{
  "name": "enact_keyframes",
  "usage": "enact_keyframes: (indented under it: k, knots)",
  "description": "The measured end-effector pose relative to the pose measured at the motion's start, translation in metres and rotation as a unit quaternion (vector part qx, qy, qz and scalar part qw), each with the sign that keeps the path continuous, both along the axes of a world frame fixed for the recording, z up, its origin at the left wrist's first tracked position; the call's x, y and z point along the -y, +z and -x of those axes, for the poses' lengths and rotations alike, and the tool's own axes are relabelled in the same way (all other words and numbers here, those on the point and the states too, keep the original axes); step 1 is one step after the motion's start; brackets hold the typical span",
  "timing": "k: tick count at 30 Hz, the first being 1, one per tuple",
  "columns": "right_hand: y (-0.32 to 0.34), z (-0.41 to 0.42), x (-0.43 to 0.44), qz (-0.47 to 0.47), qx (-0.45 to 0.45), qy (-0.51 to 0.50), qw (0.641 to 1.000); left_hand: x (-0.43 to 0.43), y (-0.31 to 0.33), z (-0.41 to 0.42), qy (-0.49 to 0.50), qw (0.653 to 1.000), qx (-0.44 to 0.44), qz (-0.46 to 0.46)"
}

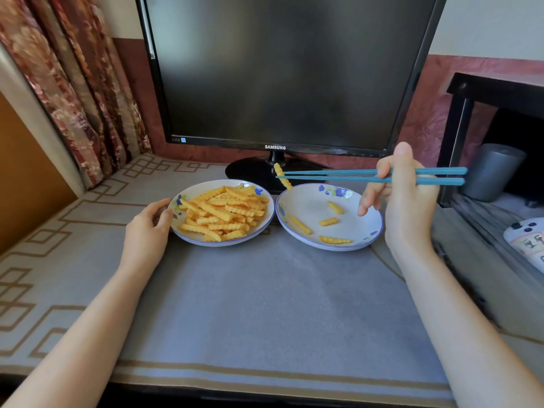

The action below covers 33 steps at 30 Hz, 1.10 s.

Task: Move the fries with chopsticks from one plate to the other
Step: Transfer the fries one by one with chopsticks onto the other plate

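Note:
Two white plates with blue flowers sit side by side on the table. The left plate carries a heap of crinkle-cut fries. My left hand holds its left rim. On the right plate lie several loose fries. My right hand grips a pair of blue chopsticks that point left. Their tips pinch one fry, which hangs in the air above the right plate's far left rim.
A black Samsung monitor stands right behind the plates, its round base close to their far edges. A patterned curtain hangs at the left. At the right is a black shelf with a grey cup.

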State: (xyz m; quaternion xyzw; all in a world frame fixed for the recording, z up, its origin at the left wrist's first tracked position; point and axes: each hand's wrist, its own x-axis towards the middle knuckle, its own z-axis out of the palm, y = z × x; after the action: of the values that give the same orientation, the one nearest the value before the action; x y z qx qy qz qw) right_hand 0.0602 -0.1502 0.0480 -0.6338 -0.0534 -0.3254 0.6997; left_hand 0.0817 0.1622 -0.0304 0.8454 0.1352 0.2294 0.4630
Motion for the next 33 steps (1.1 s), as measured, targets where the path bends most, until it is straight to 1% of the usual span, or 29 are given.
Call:
enact_keyframes:
  k: [3, 9, 12, 17, 20, 24, 26, 31, 33]
  knots:
    - [-0.001, 0.003, -0.007, 0.007, 0.001, 0.001, 1.000, -0.001, 0.000, 0.000, 0.002, 1.000, -0.002, 0.000]
    - [-0.007, 0.009, -0.032, 0.004, -0.009, 0.055, 0.998, -0.004, -0.003, -0.002, -0.001, 1.000, -0.001, 0.004]
    - [-0.009, 0.013, -0.046, 0.024, -0.006, 0.083, 0.996, -0.004, -0.003, -0.002, 0.000, 1.000, 0.000, 0.002]
    - [-0.018, 0.012, -0.059, 0.072, -0.019, 0.168, 0.983, -0.003, -0.003, -0.002, 0.003, 1.000, 0.001, 0.001]
    - [-0.021, 0.010, -0.059, 0.090, -0.028, 0.183, 0.979, -0.004, -0.003, -0.003, 0.002, 1.000, -0.001, 0.000]
    - [-0.018, 0.011, -0.054, 0.094, -0.019, 0.170, 0.981, -0.004, -0.003, -0.003, 0.000, 1.000, 0.000, -0.001]
    - [-0.013, 0.012, -0.049, 0.077, -0.020, 0.151, 0.985, -0.004, -0.003, -0.003, 0.000, 1.000, -0.001, 0.001]
    - [0.004, 0.010, -0.013, 0.059, -0.005, 0.051, 0.997, -0.004, -0.004, -0.003, -0.001, 1.000, -0.001, -0.001]
    - [0.005, 0.005, 0.008, 0.071, -0.014, 0.010, 0.997, -0.004, -0.004, -0.003, -0.002, 1.000, -0.001, 0.000]
